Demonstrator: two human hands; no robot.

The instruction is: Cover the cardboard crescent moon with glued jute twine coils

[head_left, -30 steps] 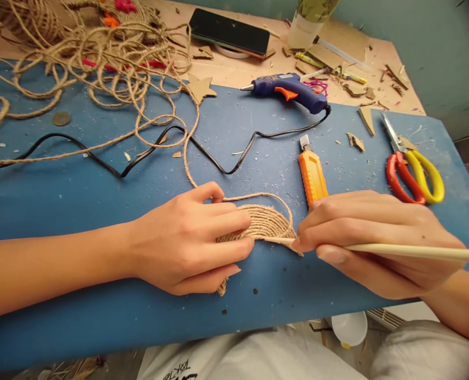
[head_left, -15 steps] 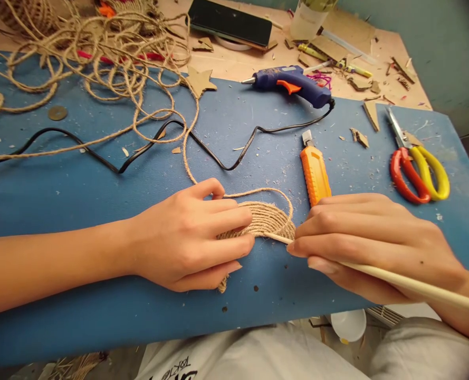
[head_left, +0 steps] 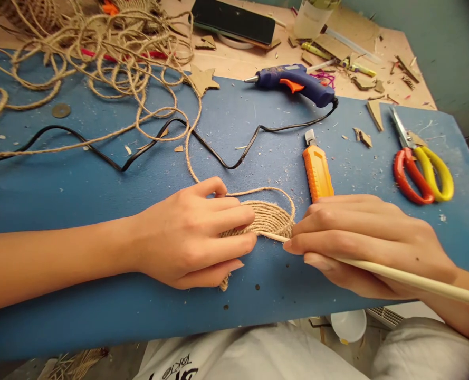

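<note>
Twine dominates our blue work surface (head_left: 99, 206): a flat coil (head_left: 271, 217) of it lies near the middle, partly covered by our left hand (head_left: 197, 237). That hand comes in from nine o'clock, palm down, fingers bent and slightly parted over the coil; we cannot tell whether the hidden fingertips pinch it or only press on it. From the coil's four-o'clock side our right hand (head_left: 366, 243) grips a pale wooden stick (head_left: 410, 280) much like a pencil, its tip at the coil's six-o'clock edge, just beside our left fingers.

One strand (head_left: 190, 153) runs down from the tangled twine (head_left: 131, 58) at our ten to eleven o'clock, passes behind our left hand and loops over the coil's twelve-o'clock rim to its three-o'clock end.

Around the coil we see an orange cutter (head_left: 318, 174) between one and two o'clock, near our right knuckles, scissors (head_left: 411, 153) farther off at two, a blue glue gun (head_left: 299, 84) between twelve and one, and a cardboard star (head_left: 202, 80) at eleven.
</note>
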